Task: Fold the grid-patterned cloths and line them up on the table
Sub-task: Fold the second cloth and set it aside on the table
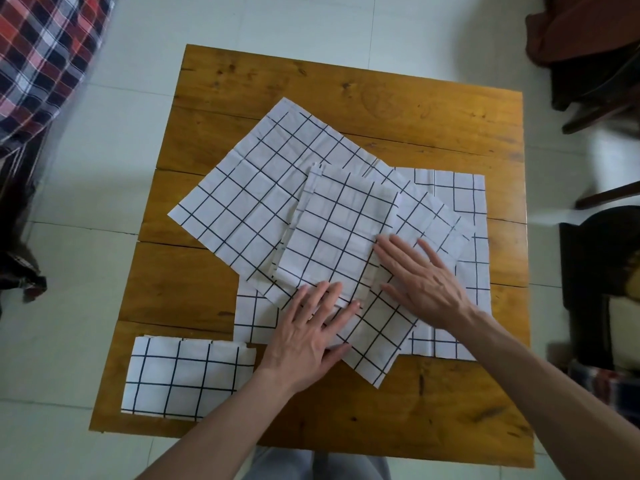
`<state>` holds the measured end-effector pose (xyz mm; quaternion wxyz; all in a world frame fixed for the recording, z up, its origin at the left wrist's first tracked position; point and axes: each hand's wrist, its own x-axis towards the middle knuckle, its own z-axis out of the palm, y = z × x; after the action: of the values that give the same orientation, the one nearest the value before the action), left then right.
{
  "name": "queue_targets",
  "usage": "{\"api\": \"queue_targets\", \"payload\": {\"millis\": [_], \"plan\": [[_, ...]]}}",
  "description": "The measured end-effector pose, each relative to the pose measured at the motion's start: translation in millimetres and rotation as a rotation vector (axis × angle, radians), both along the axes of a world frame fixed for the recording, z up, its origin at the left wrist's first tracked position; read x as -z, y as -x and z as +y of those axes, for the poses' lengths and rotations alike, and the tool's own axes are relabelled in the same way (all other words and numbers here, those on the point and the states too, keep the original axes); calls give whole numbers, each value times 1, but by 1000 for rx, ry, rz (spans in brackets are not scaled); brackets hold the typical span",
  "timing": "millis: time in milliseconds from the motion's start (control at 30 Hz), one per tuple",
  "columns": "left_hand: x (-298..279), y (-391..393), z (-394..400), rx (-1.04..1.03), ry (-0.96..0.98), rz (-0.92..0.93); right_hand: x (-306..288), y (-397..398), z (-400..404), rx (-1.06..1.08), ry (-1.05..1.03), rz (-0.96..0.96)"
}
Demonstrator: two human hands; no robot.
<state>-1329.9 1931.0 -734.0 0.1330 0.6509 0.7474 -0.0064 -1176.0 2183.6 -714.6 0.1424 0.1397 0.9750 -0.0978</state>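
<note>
A folded white cloth with a dark grid [337,233] lies tilted on top of a pile in the middle of the wooden table [277,84]. My left hand [311,332] presses flat on its near corner, fingers straight. My right hand [420,280] lies flat on its right edge, fingers spread. Under it a larger unfolded grid cloth [249,188] spreads to the left, and another unfolded grid cloth [464,202] shows at the right. One folded grid cloth [187,377] rests apart at the table's near left corner.
A plaid red, white and dark fabric [45,50] lies at the far left on the white tiled floor [86,209]. Dark wooden chairs [595,64] stand to the right of the table. My grey trousers [318,465] show at the near edge.
</note>
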Motion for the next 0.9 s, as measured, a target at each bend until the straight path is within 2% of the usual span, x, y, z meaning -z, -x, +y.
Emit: {"api": "queue_targets", "payload": {"millis": [167, 500, 767, 900], "plan": [[-2, 3, -1, -4, 4, -48, -4, 13, 28, 28, -34, -26], [-7, 6, -1, 17, -8, -30, -7, 33, 52, 153, -19, -59], [-9, 5, -1, 25, -4, -28, -9, 40, 40, 240, -23, 19], [-10, 4, 2, 11, 5, -52, -12, 50, 36, 285, -33, 158]]}}
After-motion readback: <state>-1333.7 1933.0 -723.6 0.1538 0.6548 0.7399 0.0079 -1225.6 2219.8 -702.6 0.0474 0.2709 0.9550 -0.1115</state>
